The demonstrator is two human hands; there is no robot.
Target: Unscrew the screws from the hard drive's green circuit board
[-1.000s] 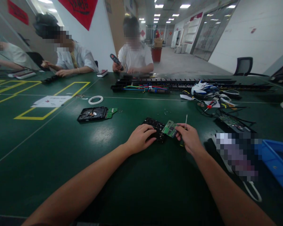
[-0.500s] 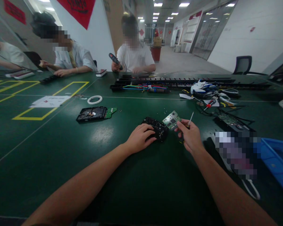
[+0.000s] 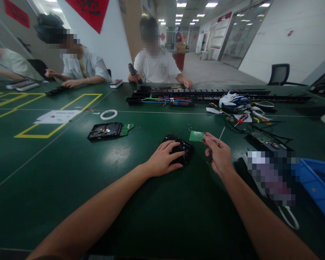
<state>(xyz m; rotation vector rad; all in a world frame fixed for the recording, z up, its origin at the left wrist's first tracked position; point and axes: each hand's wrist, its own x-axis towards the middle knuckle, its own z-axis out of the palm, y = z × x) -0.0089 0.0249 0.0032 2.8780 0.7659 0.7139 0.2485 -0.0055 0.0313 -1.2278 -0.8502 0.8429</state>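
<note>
My left hand (image 3: 165, 159) lies on a black hard drive (image 3: 183, 149) on the green table, fingers curled over its near edge. My right hand (image 3: 219, 153) is closed round a small screwdriver (image 3: 220, 136) whose shaft points up and away. Its fingertips pinch the right edge of a green circuit board (image 3: 196, 136), which lies flat on the table just beyond the drive. A few tiny screws (image 3: 189, 127) are scattered behind the board.
A second drive with its green board (image 3: 108, 130) lies to the left, near a white tape ring (image 3: 109, 115) and a paper sheet (image 3: 56, 116). Cables, gloves and tools (image 3: 241, 108) crowd the right. A blue bin (image 3: 318, 184) stands at far right. Other people sit across the table.
The green board was lifted off the drive, tilted in my right hand, and now lies flat on the table beyond the drive. My left hand stayed on the drive.
</note>
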